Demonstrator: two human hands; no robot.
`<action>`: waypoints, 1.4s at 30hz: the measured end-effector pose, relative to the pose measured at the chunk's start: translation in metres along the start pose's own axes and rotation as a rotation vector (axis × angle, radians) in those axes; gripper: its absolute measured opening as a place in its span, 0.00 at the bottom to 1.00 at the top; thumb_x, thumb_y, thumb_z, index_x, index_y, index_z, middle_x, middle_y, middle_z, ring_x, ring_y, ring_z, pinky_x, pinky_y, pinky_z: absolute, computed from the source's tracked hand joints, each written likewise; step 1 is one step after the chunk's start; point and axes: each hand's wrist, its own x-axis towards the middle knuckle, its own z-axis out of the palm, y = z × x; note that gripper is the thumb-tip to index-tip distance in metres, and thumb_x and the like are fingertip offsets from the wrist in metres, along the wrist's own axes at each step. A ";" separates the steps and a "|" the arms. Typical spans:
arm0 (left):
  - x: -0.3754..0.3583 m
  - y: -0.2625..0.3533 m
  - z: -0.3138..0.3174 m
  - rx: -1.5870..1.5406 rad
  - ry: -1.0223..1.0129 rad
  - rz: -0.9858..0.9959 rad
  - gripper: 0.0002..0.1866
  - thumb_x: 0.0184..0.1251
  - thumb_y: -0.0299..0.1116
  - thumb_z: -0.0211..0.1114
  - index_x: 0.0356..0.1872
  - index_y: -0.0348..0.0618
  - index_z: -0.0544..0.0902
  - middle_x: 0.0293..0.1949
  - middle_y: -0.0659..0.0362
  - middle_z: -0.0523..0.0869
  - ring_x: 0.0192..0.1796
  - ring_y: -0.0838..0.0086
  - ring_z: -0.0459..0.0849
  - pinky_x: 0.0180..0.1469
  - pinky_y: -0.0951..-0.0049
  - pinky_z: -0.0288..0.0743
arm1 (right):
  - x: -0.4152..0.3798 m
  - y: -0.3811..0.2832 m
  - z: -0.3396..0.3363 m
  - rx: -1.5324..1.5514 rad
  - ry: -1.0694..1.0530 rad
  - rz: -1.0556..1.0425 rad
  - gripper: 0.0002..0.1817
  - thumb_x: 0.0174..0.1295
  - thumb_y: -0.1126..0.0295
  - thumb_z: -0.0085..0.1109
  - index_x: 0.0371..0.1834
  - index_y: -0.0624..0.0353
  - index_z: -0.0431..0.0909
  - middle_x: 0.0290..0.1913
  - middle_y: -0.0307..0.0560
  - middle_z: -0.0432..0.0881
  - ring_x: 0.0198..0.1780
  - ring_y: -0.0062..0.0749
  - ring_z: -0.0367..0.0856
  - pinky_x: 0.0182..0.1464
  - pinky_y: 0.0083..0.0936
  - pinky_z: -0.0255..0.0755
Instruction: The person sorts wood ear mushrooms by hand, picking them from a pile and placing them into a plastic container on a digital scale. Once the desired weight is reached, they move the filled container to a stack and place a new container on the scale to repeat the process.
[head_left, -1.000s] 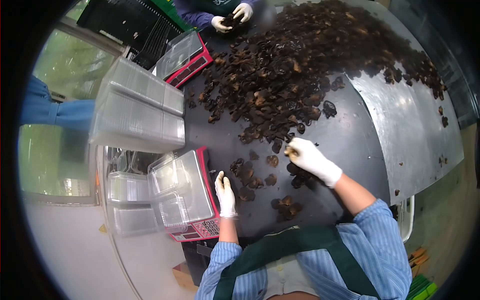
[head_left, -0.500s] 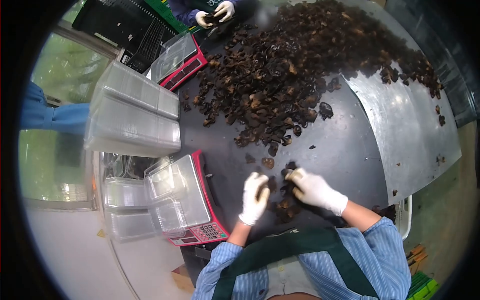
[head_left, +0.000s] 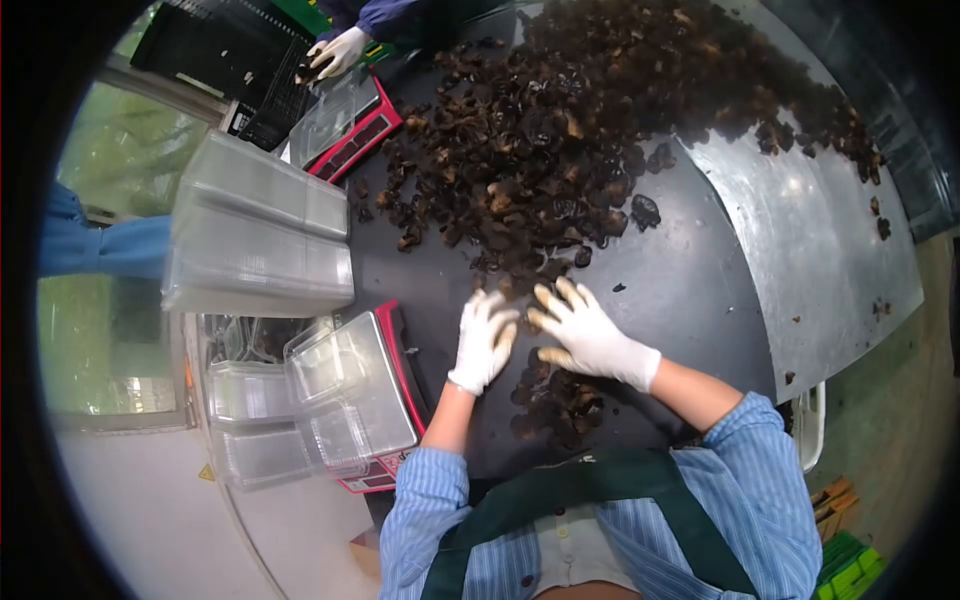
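Observation:
Both my hands wear white gloves with yellowish fingertips. My left hand (head_left: 486,342), slightly blurred, has its fingers apart at the near edge of a big heap of wood ear mushrooms (head_left: 530,150). Beside it, my right hand (head_left: 592,338) spreads its fingers over the dark table (head_left: 690,290), fingertips at the same edge of the heap. I see nothing held in either hand. Between my wrists and my apron lies a smaller pile of wood ear mushrooms (head_left: 557,405).
On the left, a red scale (head_left: 398,350) bears a clear plastic tray (head_left: 350,380). Stacked clear containers (head_left: 260,225) stand beyond it. A second red scale (head_left: 355,145) is farther back, near a co-worker's gloved hand (head_left: 343,52). A metal sheet (head_left: 800,230) covers the table's right side.
My hands have moved forward from the smaller pile to the heap's edge, and their fingers have spread. The co-worker's hands have shifted left, over by the far scale.

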 end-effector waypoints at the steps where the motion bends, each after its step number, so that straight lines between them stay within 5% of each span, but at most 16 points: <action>1: -0.012 0.005 -0.003 -0.110 -0.085 -0.022 0.09 0.55 0.26 0.64 0.38 0.48 0.82 0.51 0.55 0.79 0.61 0.53 0.70 0.67 0.54 0.59 | -0.014 -0.006 -0.004 0.098 -0.014 -0.051 0.29 0.59 0.50 0.57 0.61 0.54 0.70 0.68 0.61 0.60 0.68 0.63 0.57 0.67 0.56 0.52; 5: -0.053 0.044 -0.032 -0.263 -0.125 -0.111 0.06 0.54 0.20 0.62 0.30 0.45 0.82 0.40 0.59 0.85 0.57 0.58 0.76 0.66 0.56 0.59 | -0.057 -0.020 -0.031 0.254 -0.206 -0.179 0.19 0.61 0.53 0.56 0.51 0.52 0.79 0.62 0.50 0.72 0.67 0.49 0.62 0.69 0.51 0.52; 7: -0.055 0.039 -0.035 -0.362 0.040 -0.176 0.05 0.54 0.19 0.61 0.28 0.42 0.79 0.37 0.58 0.84 0.50 0.62 0.79 0.64 0.58 0.61 | -0.054 -0.006 -0.042 0.547 -0.110 -0.027 0.12 0.56 0.63 0.63 0.43 0.53 0.81 0.53 0.47 0.79 0.62 0.41 0.69 0.65 0.43 0.57; 9: -0.045 0.029 -0.026 -0.466 0.242 -0.365 0.05 0.54 0.18 0.60 0.30 0.40 0.79 0.36 0.56 0.83 0.47 0.62 0.79 0.61 0.63 0.65 | -0.043 0.016 -0.038 0.468 0.099 0.090 0.13 0.54 0.67 0.65 0.43 0.54 0.80 0.55 0.48 0.77 0.62 0.44 0.68 0.63 0.41 0.59; 10: -0.031 0.025 -0.025 -0.291 0.260 -0.310 0.08 0.55 0.18 0.60 0.35 0.39 0.80 0.40 0.53 0.82 0.49 0.60 0.77 0.60 0.65 0.66 | -0.034 0.024 -0.031 0.309 0.194 0.118 0.16 0.54 0.65 0.64 0.46 0.53 0.79 0.58 0.48 0.75 0.63 0.47 0.66 0.64 0.43 0.58; 11: -0.025 0.016 -0.017 -0.182 0.210 -0.329 0.14 0.57 0.23 0.61 0.46 0.41 0.80 0.53 0.49 0.77 0.58 0.55 0.72 0.63 0.61 0.63 | -0.024 0.031 -0.021 0.149 0.289 0.145 0.18 0.54 0.63 0.63 0.49 0.53 0.78 0.60 0.49 0.72 0.65 0.50 0.64 0.65 0.46 0.57; 12: -0.018 0.010 -0.008 -0.056 0.165 -0.319 0.18 0.58 0.26 0.62 0.52 0.42 0.77 0.59 0.48 0.73 0.63 0.53 0.68 0.65 0.58 0.60 | -0.015 0.034 -0.012 0.003 0.288 0.213 0.23 0.56 0.60 0.62 0.55 0.53 0.74 0.66 0.51 0.66 0.68 0.59 0.57 0.67 0.52 0.53; 15: -0.007 0.013 0.003 0.143 -0.086 -0.250 0.27 0.60 0.34 0.62 0.63 0.46 0.70 0.68 0.49 0.65 0.70 0.50 0.58 0.70 0.48 0.50 | 0.004 0.031 0.011 -0.111 0.289 0.163 0.27 0.58 0.56 0.59 0.59 0.53 0.71 0.67 0.53 0.64 0.70 0.63 0.52 0.69 0.57 0.48; 22: -0.056 0.056 -0.034 -0.328 -0.336 0.007 0.14 0.55 0.28 0.65 0.45 0.43 0.81 0.51 0.54 0.81 0.61 0.52 0.73 0.66 0.54 0.62 | -0.062 -0.012 -0.004 0.236 -0.075 -0.236 0.22 0.58 0.57 0.57 0.55 0.52 0.74 0.65 0.49 0.68 0.68 0.44 0.62 0.70 0.49 0.50; 25: -0.087 0.081 -0.048 -0.241 -0.215 0.024 0.26 0.47 0.36 0.73 0.51 0.45 0.78 0.58 0.50 0.74 0.63 0.50 0.69 0.66 0.48 0.59 | -0.094 -0.023 -0.016 0.269 -0.108 -0.243 0.28 0.55 0.53 0.60 0.58 0.49 0.73 0.65 0.42 0.69 0.68 0.42 0.62 0.70 0.50 0.50; 26: -0.107 0.076 -0.040 -0.125 -0.171 0.101 0.38 0.41 0.44 0.76 0.57 0.44 0.74 0.62 0.41 0.67 0.65 0.45 0.65 0.67 0.45 0.56 | -0.100 -0.026 -0.023 0.230 -0.126 -0.176 0.33 0.52 0.51 0.62 0.61 0.50 0.71 0.67 0.46 0.66 0.69 0.47 0.60 0.70 0.54 0.48; 30: -0.129 0.078 -0.023 0.052 -0.198 -0.103 0.54 0.34 0.56 0.77 0.64 0.38 0.66 0.62 0.30 0.61 0.67 0.37 0.59 0.68 0.41 0.51 | -0.111 -0.037 -0.017 0.064 -0.140 0.146 0.50 0.40 0.44 0.69 0.68 0.52 0.62 0.71 0.59 0.56 0.71 0.63 0.51 0.68 0.65 0.41; 34: -0.104 0.065 -0.005 0.015 -0.134 -0.098 0.60 0.30 0.59 0.76 0.66 0.33 0.62 0.66 0.29 0.57 0.69 0.35 0.55 0.69 0.41 0.49 | -0.085 -0.039 -0.003 0.101 -0.102 0.087 0.58 0.32 0.45 0.73 0.70 0.55 0.58 0.71 0.65 0.52 0.71 0.70 0.46 0.68 0.68 0.40; 39: -0.059 0.057 0.012 -0.329 0.043 -0.155 0.48 0.37 0.53 0.76 0.61 0.36 0.70 0.60 0.44 0.71 0.61 0.48 0.70 0.62 0.55 0.66 | -0.029 -0.029 0.005 0.135 0.117 0.054 0.51 0.33 0.54 0.73 0.66 0.59 0.63 0.67 0.61 0.61 0.67 0.57 0.58 0.67 0.51 0.52; 42: -0.061 0.067 0.032 -0.203 0.173 -0.129 0.41 0.45 0.51 0.75 0.58 0.37 0.72 0.59 0.46 0.72 0.58 0.51 0.72 0.59 0.57 0.68 | -0.027 -0.026 0.014 0.120 0.129 -0.047 0.46 0.34 0.60 0.71 0.64 0.60 0.66 0.63 0.53 0.69 0.59 0.48 0.68 0.61 0.42 0.60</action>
